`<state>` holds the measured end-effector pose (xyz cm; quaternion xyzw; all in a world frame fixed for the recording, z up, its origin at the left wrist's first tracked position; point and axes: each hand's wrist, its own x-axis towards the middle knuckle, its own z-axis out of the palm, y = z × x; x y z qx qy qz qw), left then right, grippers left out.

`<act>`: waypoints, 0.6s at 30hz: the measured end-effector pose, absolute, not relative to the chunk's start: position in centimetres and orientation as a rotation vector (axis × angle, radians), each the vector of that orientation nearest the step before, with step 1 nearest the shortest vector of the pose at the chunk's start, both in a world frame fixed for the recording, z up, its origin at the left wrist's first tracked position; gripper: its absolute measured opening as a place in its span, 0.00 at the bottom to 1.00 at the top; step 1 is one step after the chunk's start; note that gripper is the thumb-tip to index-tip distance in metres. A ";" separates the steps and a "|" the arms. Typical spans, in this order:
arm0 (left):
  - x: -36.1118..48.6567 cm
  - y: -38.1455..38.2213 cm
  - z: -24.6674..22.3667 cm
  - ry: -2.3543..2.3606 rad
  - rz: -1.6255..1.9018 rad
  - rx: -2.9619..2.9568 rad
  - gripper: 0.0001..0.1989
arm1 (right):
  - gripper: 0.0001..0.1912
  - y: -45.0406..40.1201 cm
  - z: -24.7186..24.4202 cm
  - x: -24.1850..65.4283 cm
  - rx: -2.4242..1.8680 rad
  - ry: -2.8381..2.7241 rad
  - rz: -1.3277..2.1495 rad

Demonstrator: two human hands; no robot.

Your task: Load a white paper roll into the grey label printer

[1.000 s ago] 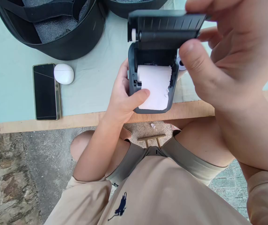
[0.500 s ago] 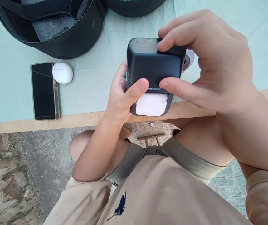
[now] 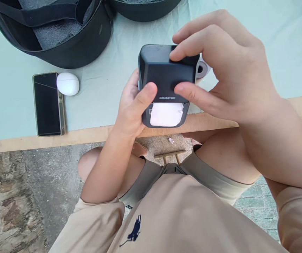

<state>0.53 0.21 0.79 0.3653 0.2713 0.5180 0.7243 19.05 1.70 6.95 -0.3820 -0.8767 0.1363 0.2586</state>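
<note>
While the left hand wraps the left side of a dark, boxy plastic label printer, its thumb laid over the front face and its fingers behind, the right hand arches over the far right part with forefinger and thumb spread wide apart; whether those tips press or merely rest there, I cannot tell. The printer is held up above the near edge of the worktop, wood under pale green cloth, probably so its front faces the wearer and the left palm can brace it. From its lower front hangs a torn-edged strip of white paper. Just beyond its right side, partly hidden, is a white paper roll with a dark core. Near the worktop's near left corner lies a black-screened phone, a glossy white rounded case overlapping its far right corner, perhaps left there within easy reach. Toward the far left corner sits a black zippered case with grey foam. On the printer, pale letters read NIIMBOT, followed by characters too small to make out
</note>
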 end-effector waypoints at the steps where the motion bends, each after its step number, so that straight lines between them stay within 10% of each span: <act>1: 0.5 0.2 0.9 0.593 1.122 0.781 0.15 | 0.16 1.6 6.9 19.1 -1.030 -2.375 0.346; 18: 0.2 0.9 0.8 0.672 1.218 0.699 0.13 | 0.26 1.2 7.4 19.3 -1.032 -2.483 0.432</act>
